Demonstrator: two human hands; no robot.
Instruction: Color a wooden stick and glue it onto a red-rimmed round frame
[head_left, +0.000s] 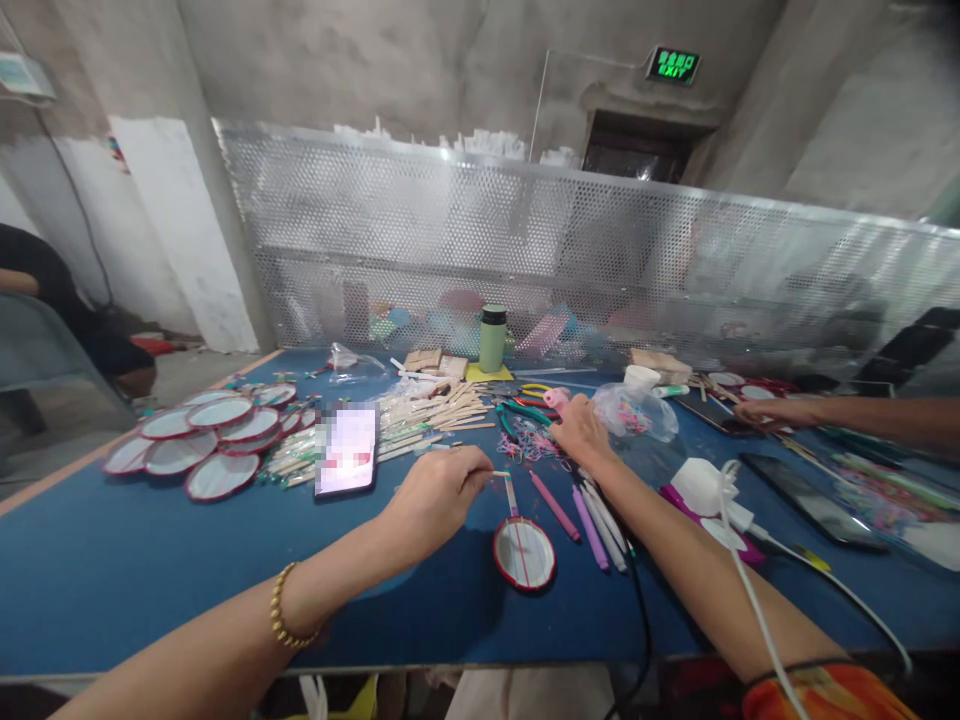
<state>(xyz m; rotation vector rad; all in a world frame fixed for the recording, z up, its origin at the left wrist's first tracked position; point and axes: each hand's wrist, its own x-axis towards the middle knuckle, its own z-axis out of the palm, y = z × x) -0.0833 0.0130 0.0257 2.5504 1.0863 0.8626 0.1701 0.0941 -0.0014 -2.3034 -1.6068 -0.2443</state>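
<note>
My left hand (450, 492), with a gold bead bracelet (279, 606) at the wrist, pinches a thin pale stick (498, 474). The stick's tip meets the top of the flat handle of a red-rimmed round disc (524, 552), which lies on the blue table with its handle pointing away from me. Farther right, my right hand (583, 436) is closed beside a pink tool (556, 399) and a tangle of coloured strips (531, 442). Its fingertips are partly hidden, so what they grip is unclear. Pink, purple and white rods (555, 506) lie between my arms.
Red-rimmed discs (219, 474) are piled at the left, near a lit phone (346, 450) and wooden sticks (442, 412). A green bottle (492, 340) stands at the back. White cables (750, 590) and a dark phone (810, 500) lie right, below another person's arm (862, 415).
</note>
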